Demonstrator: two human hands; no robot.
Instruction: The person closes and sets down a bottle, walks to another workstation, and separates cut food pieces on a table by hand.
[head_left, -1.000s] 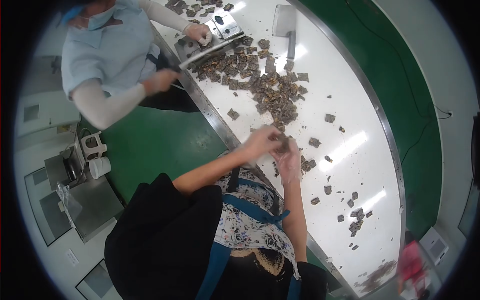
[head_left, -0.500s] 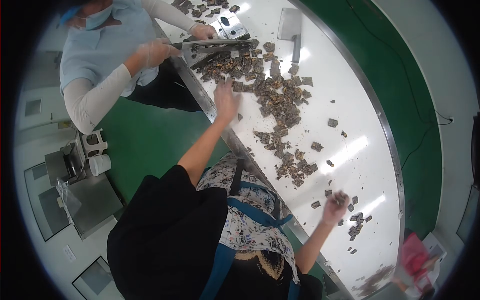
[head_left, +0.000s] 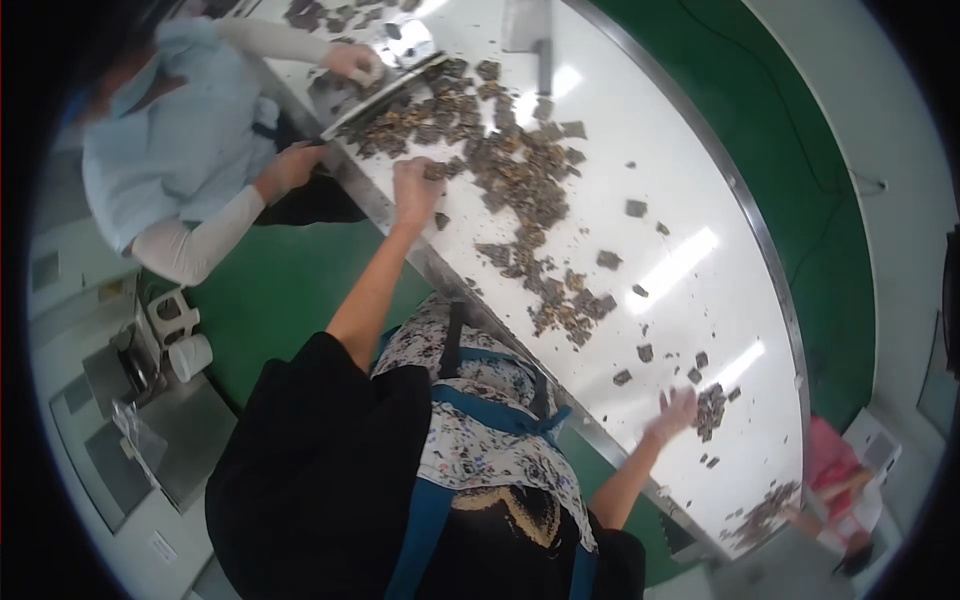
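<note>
Left hand [head_left: 414, 194] pinches a dark piece [head_left: 435, 171] beside the main heap [head_left: 525, 180] on the white table [head_left: 740, 290]; looks crumbly to me, so a light grip by the edges should serve best. Right hand [head_left: 677, 410] spread, nothing seen in it, just beside a small pile [head_left: 710, 412]; low release ought to limit scatter. Half a second ago that hand was closed round something dark; pile now looks fuller

The main pile [head_left: 525, 188] lies before me on the table [head_left: 720, 320], between my left hand [head_left: 413, 194], a piece [head_left: 435, 172] at its fingertips, and my right hand [head_left: 675, 412]. Left sits the cutter [head_left: 385, 98], before a co-worker [head_left: 190, 120]; behind the pile, the cleaver [head_left: 528, 30]. A small heap [head_left: 710, 410] lies just beyond my right hand.
</note>
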